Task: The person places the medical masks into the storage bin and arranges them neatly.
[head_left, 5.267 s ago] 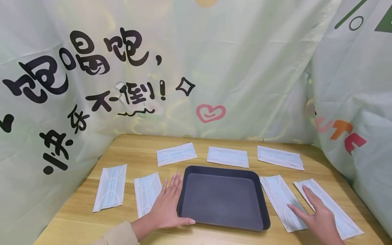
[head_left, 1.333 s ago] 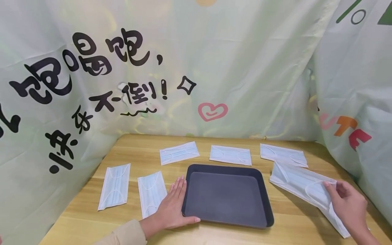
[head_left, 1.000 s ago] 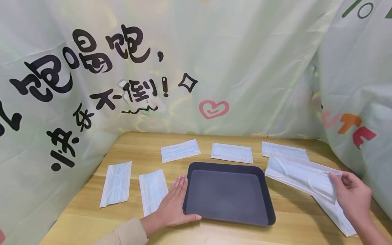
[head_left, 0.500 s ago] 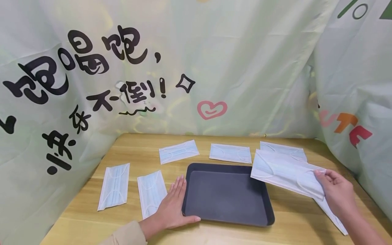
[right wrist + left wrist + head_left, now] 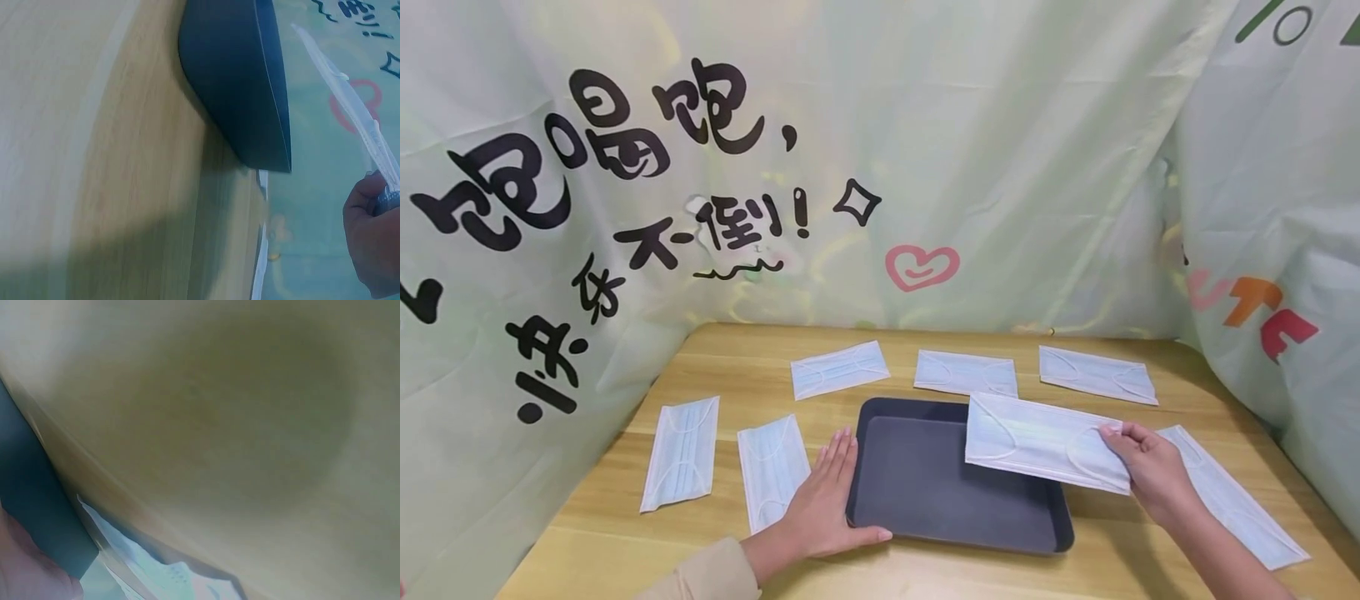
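My right hand (image 5: pixel 1156 468) pinches a pale blue face mask (image 5: pixel 1033 442) by its right end. The mask is held flat above the right part of a dark grey rectangular tray (image 5: pixel 925 479), covering its back right corner. In the right wrist view the same mask (image 5: pixel 350 103) shows edge-on, apart from the tray (image 5: pixel 234 75). My left hand (image 5: pixel 816 510) lies with straight fingers along the tray's left wall, thumb at the near corner. Just left of that hand lies another mask (image 5: pixel 771 467). The left wrist view is mostly blurred tabletop, with part of the hand (image 5: pixel 28 569) at lower left.
More masks lie flat on the wooden table (image 5: pixel 602 542): one at far left (image 5: pixel 681 454), a back row with a left mask (image 5: pixel 839 370), a middle mask (image 5: pixel 962 372) and a right mask (image 5: pixel 1097 374), and one at right (image 5: pixel 1240 504), partly behind my right arm. A printed curtain (image 5: pixel 1000 167) surrounds the table.
My right hand has picked up the mask that lay right of the tray and carried it left over the tray. My left hand stays at the tray's left side.
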{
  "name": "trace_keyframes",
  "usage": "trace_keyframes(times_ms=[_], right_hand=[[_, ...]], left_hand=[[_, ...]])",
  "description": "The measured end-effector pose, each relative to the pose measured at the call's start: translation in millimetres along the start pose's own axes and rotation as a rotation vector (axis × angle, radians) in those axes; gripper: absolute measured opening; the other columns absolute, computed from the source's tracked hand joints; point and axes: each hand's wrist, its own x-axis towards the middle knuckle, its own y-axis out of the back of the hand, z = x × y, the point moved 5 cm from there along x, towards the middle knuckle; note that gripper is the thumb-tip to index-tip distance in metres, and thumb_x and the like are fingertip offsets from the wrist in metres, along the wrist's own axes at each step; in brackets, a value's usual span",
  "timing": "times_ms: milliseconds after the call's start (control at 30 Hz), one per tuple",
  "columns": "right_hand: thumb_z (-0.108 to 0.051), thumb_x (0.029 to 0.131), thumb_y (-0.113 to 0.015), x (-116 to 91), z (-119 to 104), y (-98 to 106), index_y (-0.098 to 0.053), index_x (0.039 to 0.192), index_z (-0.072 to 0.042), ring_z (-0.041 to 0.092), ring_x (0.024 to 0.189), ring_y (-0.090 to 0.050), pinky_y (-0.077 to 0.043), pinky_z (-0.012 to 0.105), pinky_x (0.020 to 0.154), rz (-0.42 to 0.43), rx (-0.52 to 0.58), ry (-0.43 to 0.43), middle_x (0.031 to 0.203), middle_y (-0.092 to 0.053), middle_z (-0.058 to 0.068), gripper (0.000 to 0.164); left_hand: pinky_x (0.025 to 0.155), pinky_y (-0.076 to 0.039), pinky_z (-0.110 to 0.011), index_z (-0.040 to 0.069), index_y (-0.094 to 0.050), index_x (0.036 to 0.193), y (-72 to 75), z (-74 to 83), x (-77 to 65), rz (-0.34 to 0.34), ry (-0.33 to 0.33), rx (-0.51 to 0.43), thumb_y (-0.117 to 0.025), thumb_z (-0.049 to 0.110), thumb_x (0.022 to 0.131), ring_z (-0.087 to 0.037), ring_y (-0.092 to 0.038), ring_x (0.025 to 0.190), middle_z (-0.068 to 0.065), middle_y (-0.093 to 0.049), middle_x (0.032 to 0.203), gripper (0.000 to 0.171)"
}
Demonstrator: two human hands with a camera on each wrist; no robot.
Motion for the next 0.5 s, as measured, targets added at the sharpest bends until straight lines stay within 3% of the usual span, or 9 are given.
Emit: trace_keyframes(times_ms=[267, 500], right_hand=[[-0.020, 0.094, -0.054, -1.3, -0.4, -26.1, -0.053, 0.074, -0.018, -0.001, 0.057, -0.050, -0.046, 0.017, 0.052, -0.050, -0.106, -0.101, 0.064, -0.050, -0.015, 0.020], [-0.015, 0.095, -0.051, -2.9, 4.2, -45.6, -0.056, 0.083, -0.010, 0.002, 0.059, -0.053, -0.048, 0.020, 0.053, -0.083, -0.121, -0.128, 0.066, -0.052, -0.011, 0.014]], left_hand=[[0.114, -0.022, -0.044, -0.005, -0.016, 0.146, -0.3, 1.0, 0.3, -0.006, 0.006, -0.006, -0.042, 0.085, 0.068, -0.033, -0.012, 0.143, -0.021, -0.012, 0.154, 0.122], [0.114, -0.023, -0.045, -0.005, -0.016, 0.146, -1.1, 0.2, -0.1, -0.010, 0.011, -0.004, -0.044, 0.085, 0.068, -0.033, -0.012, 0.143, -0.021, -0.012, 0.154, 0.122]])
